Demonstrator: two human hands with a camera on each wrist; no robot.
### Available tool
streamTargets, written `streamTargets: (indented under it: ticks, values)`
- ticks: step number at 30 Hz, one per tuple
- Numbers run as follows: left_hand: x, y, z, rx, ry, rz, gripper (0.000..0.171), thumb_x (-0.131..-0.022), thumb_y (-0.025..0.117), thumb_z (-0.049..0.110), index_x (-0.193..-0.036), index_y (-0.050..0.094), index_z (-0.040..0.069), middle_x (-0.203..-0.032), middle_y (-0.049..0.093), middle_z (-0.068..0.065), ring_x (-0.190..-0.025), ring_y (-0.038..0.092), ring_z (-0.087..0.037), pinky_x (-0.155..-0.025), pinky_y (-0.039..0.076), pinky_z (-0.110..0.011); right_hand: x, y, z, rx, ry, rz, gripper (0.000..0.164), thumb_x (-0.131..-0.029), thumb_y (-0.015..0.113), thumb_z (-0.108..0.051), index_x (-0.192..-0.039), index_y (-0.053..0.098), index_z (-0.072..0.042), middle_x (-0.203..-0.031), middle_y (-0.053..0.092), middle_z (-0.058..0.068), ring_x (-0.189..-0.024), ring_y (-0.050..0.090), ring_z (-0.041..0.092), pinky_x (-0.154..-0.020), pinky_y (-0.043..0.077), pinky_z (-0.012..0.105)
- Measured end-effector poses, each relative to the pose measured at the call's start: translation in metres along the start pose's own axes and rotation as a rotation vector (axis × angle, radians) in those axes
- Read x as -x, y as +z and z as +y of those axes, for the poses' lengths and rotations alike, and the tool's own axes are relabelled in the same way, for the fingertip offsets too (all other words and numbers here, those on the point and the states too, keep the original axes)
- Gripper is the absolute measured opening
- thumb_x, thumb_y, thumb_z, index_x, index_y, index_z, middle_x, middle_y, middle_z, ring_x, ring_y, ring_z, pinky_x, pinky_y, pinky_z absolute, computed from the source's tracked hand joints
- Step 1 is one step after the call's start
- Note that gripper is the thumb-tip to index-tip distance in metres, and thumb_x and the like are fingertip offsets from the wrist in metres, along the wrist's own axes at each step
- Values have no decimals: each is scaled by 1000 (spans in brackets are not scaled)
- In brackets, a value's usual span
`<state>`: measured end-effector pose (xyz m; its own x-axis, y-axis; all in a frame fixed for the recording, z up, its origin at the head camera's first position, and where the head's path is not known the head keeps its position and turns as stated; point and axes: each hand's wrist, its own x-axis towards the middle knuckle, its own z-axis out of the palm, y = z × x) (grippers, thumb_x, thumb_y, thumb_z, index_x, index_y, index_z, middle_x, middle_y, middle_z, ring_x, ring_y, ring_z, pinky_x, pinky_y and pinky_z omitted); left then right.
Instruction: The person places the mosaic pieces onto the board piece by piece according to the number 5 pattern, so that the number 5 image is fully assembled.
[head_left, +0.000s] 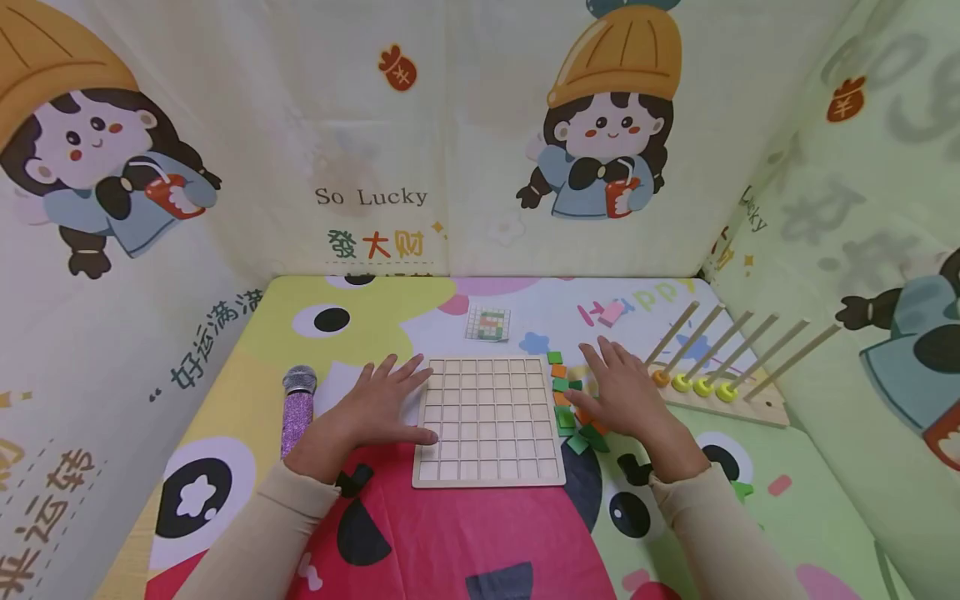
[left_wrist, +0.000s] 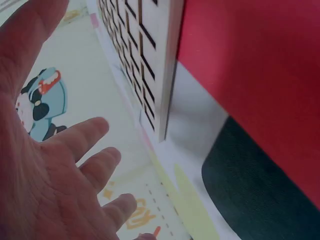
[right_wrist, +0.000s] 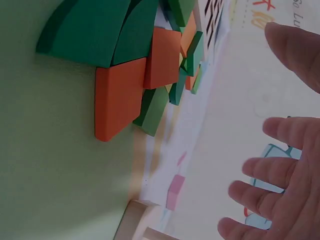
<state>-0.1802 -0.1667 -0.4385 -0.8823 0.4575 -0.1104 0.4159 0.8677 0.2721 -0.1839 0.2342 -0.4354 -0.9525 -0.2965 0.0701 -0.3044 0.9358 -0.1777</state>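
A cartoon tablecloth (head_left: pixel 465 537) is laid out, boxed in by printed curtains (head_left: pixel 480 100). One gridded board (head_left: pixel 491 421) is set between left hand (head_left: pixel 375 406) and right hand (head_left: pixel 628 392), fingers spread, nothing gripped. Tiles (head_left: pixel 565 417) (uncountable, overlapping), one mic (head_left: pixel 298 408), one peg rack (head_left: pixel 759 408) are scattered around.

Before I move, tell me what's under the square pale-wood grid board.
The multicoloured printed cloth shows around the board, so it seems to run beneath; whatever the board covers cannot be seen. Green and orange flat blocks lie to its right.
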Motion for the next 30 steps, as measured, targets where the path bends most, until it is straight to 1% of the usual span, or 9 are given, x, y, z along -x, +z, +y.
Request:
streamTargets:
  ticks: [3,6,8,11,15,20,23,27,30]
  values:
    - [0,0,-2,-6,13,-30,106,-74,79,69,-159,43,16,-171,29,-11,-154,22,-52,-119,17,-77,-4,1,2,-15,-22,-30,78,-98,69,-45,-157,41,-2,-159,40,31,-144,39,54,-117,33,69]
    - [-2,1,-3,-22,6,-60,105,-73,81,66,-159,44,17,-170,31,-11,-154,23,-52,-119,19,-76,-11,2,4,-11,-33,-73,70,-99,69,-40,-152,48,0,-151,51,29,-137,49,52,-109,44,65]
    - [-3,3,-3,-33,-2,-81,105,-72,83,65,-158,45,17,-169,32,-11,-153,24,-52,-120,19,-75,-16,3,5,-9,-24,-114,64,-99,68,-38,-149,52,-1,-146,57,27,-132,54,50,-104,50,63]
    - [-4,5,-4,-28,-21,-116,105,-71,84,62,-158,46,17,-169,33,-11,-154,23,-51,-120,19,-74,-25,6,7,-8,-3,-179,55,-99,68,-33,-144,59,-3,-139,64,21,-126,60,46,-100,53,61]
    - [-5,7,-4,-4,-34,-152,105,-70,86,58,-158,46,17,-168,34,-12,-154,22,-52,-121,18,-74,-33,12,9,-3,29,-245,43,-98,68,-24,-138,65,-6,-129,71,15,-114,65,38,-96,56,57]
    - [-4,9,-6,6,-28,-155,103,-70,87,54,-157,47,15,-167,36,-13,-154,24,-52,-121,20,-74,-42,18,9,22,54,-283,36,-98,69,-21,-132,71,-9,-122,73,14,-104,64,31,-92,58,52]
    - [-4,10,-7,10,-24,-153,103,-70,88,52,-156,47,14,-167,37,-13,-153,25,-51,-120,20,-73,-45,21,9,30,53,-286,32,-98,69,-21,-127,74,-10,-117,72,13,-100,62,30,-90,58,51]
    - [-4,11,-8,20,-25,-156,103,-69,89,50,-156,47,14,-167,37,-13,-154,25,-51,-121,20,-73,-47,22,9,17,61,-285,27,-98,71,-21,-122,76,-11,-114,70,12,-99,60,29,-91,57,51]
    - [-4,13,-8,34,-24,-165,103,-71,89,50,-157,46,13,-167,37,-13,-154,25,-50,-121,20,-72,-47,22,9,-15,94,-297,26,-98,71,-21,-122,76,-10,-115,69,13,-100,59,29,-92,57,51]
